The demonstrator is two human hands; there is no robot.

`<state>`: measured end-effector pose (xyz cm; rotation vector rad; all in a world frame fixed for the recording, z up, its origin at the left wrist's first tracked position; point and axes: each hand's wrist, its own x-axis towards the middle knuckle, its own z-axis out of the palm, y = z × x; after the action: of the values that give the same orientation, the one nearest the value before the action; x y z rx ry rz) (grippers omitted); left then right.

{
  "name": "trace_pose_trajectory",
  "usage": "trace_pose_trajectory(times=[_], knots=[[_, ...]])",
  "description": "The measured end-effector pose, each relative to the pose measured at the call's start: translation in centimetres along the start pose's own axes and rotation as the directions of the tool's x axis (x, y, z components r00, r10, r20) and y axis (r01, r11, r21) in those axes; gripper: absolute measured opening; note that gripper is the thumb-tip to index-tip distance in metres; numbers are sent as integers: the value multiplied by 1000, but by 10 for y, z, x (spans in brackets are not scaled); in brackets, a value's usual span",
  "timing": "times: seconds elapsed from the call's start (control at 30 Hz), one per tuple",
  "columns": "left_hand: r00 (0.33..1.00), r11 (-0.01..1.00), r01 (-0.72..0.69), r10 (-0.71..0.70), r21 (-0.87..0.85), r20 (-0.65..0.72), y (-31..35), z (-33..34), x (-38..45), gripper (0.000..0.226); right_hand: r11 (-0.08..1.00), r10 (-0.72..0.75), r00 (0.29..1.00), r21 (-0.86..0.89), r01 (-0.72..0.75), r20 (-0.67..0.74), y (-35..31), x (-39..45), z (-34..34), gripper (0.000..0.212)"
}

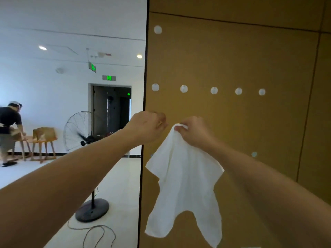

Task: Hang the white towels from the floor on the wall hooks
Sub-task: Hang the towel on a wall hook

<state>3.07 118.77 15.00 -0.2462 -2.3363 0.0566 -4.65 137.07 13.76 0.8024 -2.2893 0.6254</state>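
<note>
Both arms raised in front of a tan panelled wall. Right hand pinches the top corner of a white towel; a small bunch of cloth shows above the curled fingers. The rest of the towel hangs free below those fingers, spreading wide, then splitting into two drooping tails at the bottom. It hangs against the wall panel; whether it touches the wall cannot be told.

Left hand just left of the right-hand fingers, knuckles toward the camera, fingers curled in. Its fingertips are turned away near the wall edge; whether they grip anything cannot be told. The two hands sit close together, a narrow gap between them, with the towel's pinched corner on the right-hand side of that gap.

Above the fingers: a row of five round white wall hooks on the panel, the nearest pair almost straight above each hand. One more hook higher up, above the left hand. None carries a towel. A pale round mark lies to the right of and below the right-hand fingers.

Left of the fingers, past the wall's dark edge: a standing fan on a round base with a cable looping over the pale floor, wooden chairs, a person bending over one, a dark doorway with green exit signs above it.
</note>
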Motion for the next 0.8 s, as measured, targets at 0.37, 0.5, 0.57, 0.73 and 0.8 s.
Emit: trace_pose_trajectory(times=[0.37,0.5,0.57,0.73,0.8], knots=[[989,986,129,-120,108,-81,-76,122,166,20,961,-183,981,196,193,-70,87,193,87,37],[961,976,216,-213,-1,-178,-120,156,208,12,936,-231,969,252,245,-87,103,251,121,34],[948,970,226,-241,-93,-207,-144,172,227,7,926,-240,964,273,262,-111,106,279,135,37],[936,976,159,-197,-150,-291,-207,203,272,20,909,-283,936,253,331,-207,118,345,165,14],[927,984,87,-137,-155,-349,-231,206,290,30,888,-343,881,195,417,-326,122,370,173,10]])
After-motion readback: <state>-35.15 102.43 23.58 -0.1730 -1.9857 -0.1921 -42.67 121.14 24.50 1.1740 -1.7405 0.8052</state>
